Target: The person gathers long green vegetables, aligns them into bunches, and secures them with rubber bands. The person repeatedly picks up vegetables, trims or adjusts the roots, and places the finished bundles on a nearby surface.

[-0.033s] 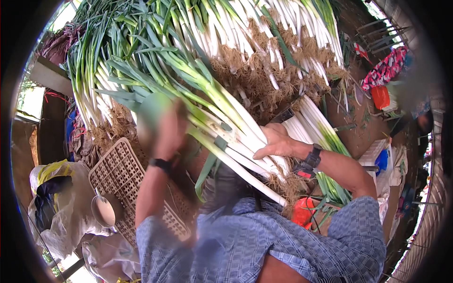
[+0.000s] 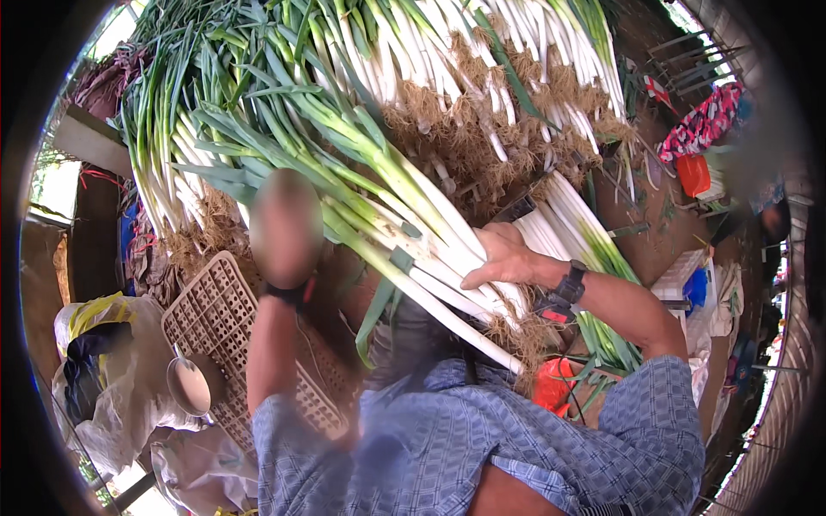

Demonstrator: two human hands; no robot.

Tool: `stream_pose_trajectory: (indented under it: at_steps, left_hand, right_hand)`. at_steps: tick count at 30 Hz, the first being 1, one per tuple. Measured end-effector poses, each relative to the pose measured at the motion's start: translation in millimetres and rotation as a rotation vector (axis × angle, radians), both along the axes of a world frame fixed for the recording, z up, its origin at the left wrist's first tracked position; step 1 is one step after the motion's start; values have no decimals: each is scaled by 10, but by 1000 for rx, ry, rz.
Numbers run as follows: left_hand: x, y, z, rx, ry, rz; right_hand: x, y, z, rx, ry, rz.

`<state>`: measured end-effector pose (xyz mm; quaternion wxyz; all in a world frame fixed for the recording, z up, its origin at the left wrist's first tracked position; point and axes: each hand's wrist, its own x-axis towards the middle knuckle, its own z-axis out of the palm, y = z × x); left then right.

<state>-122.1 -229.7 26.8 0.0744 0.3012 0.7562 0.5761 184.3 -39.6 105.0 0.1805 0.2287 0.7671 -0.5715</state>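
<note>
My right hand [image 2: 506, 258] is closed around the white stalks of a bunch of long green onions [image 2: 422, 202]. The bunch lies slantwise in front of me, green leaves toward the upper left. Its brown roots [image 2: 527, 340] hang just below my right hand. My left hand [image 2: 288, 228] is beside the leafy part of the bunch, above a plastic crate; it is blurred, so its fingers cannot be made out. Behind the bunch is a large heap of green onions [image 2: 422, 52] with rooty ends facing me. More trimmed white stalks [image 2: 572, 228] lie beyond my right wrist.
A beige lattice crate [image 2: 211, 318] leans at my left, with a pale round pan-like item [image 2: 191, 384] by it. Plastic bags [image 2: 112, 387] sit at the far left. An orange-red bag [image 2: 555, 387] is under my right forearm, and a white basket [image 2: 680, 279] stands at the right.
My left hand has moved slightly left, away from the leaves of the bunch. My right hand and the green onions in it stay in place.
</note>
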Motion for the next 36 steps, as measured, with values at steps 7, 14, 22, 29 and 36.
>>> stream_pose_trajectory:
  at_steps: [7, 14, 22, 29, 36]
  left_hand:
    - [-52, -1, 41, -301, 432, -233]
    - [125, -5, 97, -276, 616, -275]
    - [1098, -40, 229, -340, 431, -460]
    - [1281, 112, 135, -341, 376, -532]
    - [742, -104, 155, 81, 142, -152]
  right_hand:
    - [86, 26, -226, 74, 160, -18]
    - [54, 15, -177, 81, 131, -16]
    - [112, 16, -277, -43, 142, -70]
    - [-86, -113, 149, 42, -69, -8]
    - [27, -51, -62, 39, 112, -36]
